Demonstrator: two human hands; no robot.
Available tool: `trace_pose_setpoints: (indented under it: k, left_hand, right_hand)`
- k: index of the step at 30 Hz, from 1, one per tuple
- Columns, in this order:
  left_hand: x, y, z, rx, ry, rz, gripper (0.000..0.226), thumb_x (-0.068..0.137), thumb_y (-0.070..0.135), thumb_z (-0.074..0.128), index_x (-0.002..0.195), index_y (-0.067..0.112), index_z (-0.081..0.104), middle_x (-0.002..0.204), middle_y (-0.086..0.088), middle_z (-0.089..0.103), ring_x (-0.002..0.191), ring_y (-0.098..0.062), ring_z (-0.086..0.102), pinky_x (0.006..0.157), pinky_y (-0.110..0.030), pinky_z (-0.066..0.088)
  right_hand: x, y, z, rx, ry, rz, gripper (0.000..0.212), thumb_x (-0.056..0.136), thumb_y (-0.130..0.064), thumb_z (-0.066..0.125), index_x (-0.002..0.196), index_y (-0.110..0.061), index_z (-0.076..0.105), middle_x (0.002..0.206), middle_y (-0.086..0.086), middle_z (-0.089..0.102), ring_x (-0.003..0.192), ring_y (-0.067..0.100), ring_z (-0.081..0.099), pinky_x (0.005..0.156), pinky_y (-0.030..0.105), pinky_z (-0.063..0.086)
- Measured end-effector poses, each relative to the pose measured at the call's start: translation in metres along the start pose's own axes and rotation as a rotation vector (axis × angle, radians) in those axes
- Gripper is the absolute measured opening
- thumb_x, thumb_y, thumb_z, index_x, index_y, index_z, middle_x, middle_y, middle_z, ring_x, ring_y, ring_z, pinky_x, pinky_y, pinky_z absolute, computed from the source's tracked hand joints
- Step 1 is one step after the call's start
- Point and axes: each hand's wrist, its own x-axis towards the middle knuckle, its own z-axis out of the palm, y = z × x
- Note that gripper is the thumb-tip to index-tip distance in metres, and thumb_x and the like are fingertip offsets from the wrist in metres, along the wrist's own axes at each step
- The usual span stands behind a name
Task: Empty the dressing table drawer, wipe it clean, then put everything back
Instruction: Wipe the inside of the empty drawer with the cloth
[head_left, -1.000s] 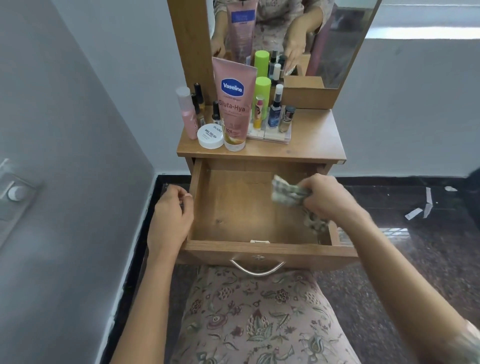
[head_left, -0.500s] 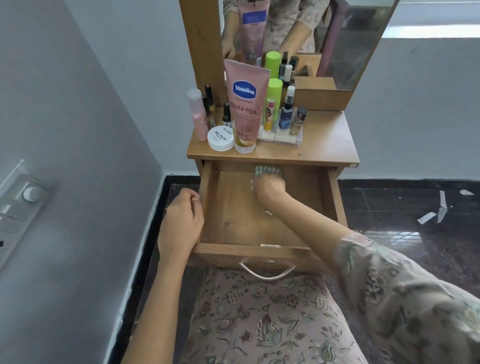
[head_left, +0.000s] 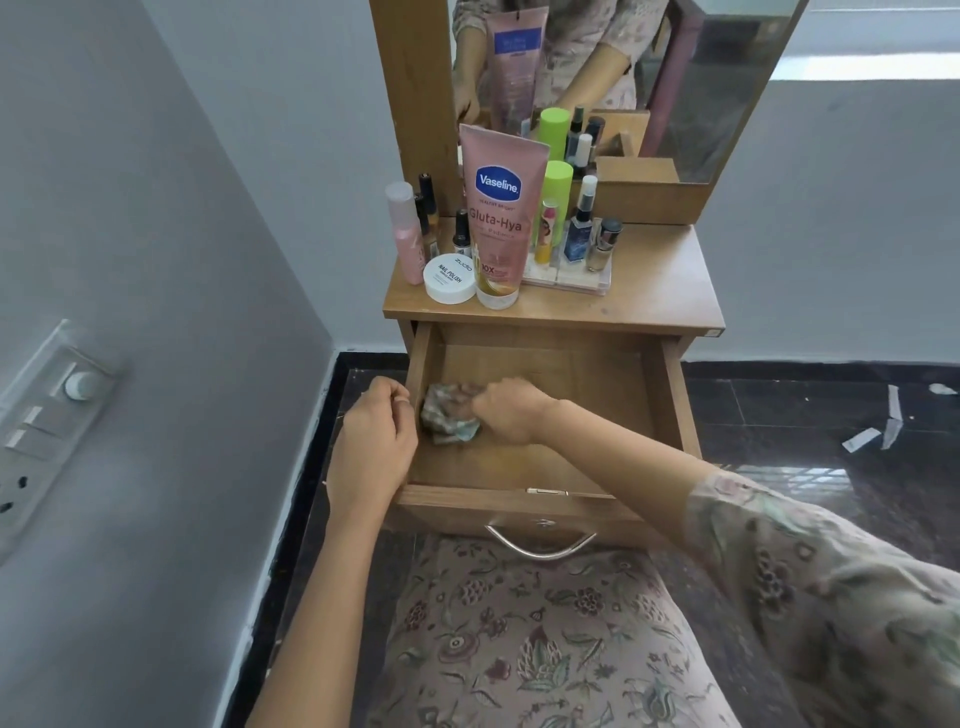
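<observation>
since half a second ago the right hand (head_left: 511, 413) has swept the cloth (head_left: 447, 421) from the far middle of the drawer (head_left: 670, 410) to its left wall, roughly midway between far and near ends, while the left hand (head_left: 376, 441) has kept its hold on that wall.

the likeliest slip, as i judge it, is the right knuckles running into the left wall or the left hand's fingers, since the cloth is already touching that side. the drawer is pulled well out, so a heavy downward press or a tug toward the near side could make it sag or slide further. any jolt might also rock the lotion tube (head_left: 501, 218), which stands tall on its cap near the front edge of the worktop (head_left: 660, 291), and it could drop into the drawer.

the right hand is curled round the bunched cloth, knuckles up, pressing it to the drawer floor. its forearm slants in from the near right, crossing over the front rim. the left hand sits outside the left wall with its fingers hooked over the top edge, wrist straight, arm coming up from the near side.

nothing but the cloth shows inside the drawer. the drawer's things look parked on the worktop: the tube, a white jar (head_left: 449, 278) just left of it, a pink bottle (head_left: 408, 234) and small bottles on a clear tray (head_left: 566, 278) to the right. putting them back is still to come.
</observation>
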Motion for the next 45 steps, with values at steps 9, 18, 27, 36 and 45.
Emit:
trace_pose_setpoints:
  k: [9,18,27,36,45]
  left_hand:
    - [-0.002,0.000,0.000,0.017,-0.011,0.007,0.014,0.099,0.017,0.043,0.099,0.016,0.057,0.077,0.003,0.059,0.060,0.000,0.052,0.049,-0.014,0.034]
    - [0.000,-0.003,0.002,0.037,-0.004,0.026,0.014,0.098,0.016,0.044,0.098,0.014,0.057,0.076,0.004,0.057,0.059,0.000,0.051,0.049,-0.013,0.032]
    - [0.000,-0.003,0.002,0.062,-0.009,0.053,0.015,0.098,0.015,0.043,0.097,0.012,0.057,0.083,0.001,0.057,0.067,-0.009,0.052,0.051,-0.018,0.034]
    - [-0.001,-0.003,0.001,0.063,-0.006,0.073,0.017,0.097,0.014,0.043,0.098,0.010,0.059,0.085,0.000,0.059,0.070,-0.010,0.054,0.057,-0.020,0.037]
    - [0.001,-0.003,0.004,0.065,-0.003,0.061,0.016,0.097,0.014,0.042,0.099,0.010,0.058,0.084,-0.001,0.060,0.068,-0.012,0.055,0.052,-0.020,0.037]
  right_hand:
    - [-0.045,0.006,0.016,0.359,-0.123,-0.299,0.054,0.082,0.008,0.047,0.128,-0.016,0.060,0.152,-0.001,0.034,0.143,0.012,0.027,0.117,0.024,0.020]
    - [-0.111,0.069,0.011,0.175,-0.285,-0.097,0.040,0.080,0.000,0.053,0.102,-0.024,0.075,0.117,-0.004,0.069,0.108,0.019,0.063,0.094,0.025,0.047]
    - [-0.121,0.048,-0.005,-0.369,-0.537,0.037,0.025,0.093,-0.011,0.054,0.117,-0.011,0.064,0.119,0.007,0.063,0.107,0.028,0.062,0.067,0.029,0.047]
    - [-0.119,0.037,-0.008,-0.488,-0.511,-0.076,0.024,0.097,-0.015,0.052,0.118,-0.011,0.061,0.117,0.003,0.064,0.107,0.024,0.063,0.080,0.030,0.049]
    - [-0.160,0.088,-0.055,0.005,-0.459,0.072,0.037,0.074,0.007,0.049,0.081,-0.016,0.077,0.068,-0.009,0.060,0.061,0.009,0.053,0.057,0.019,0.045]
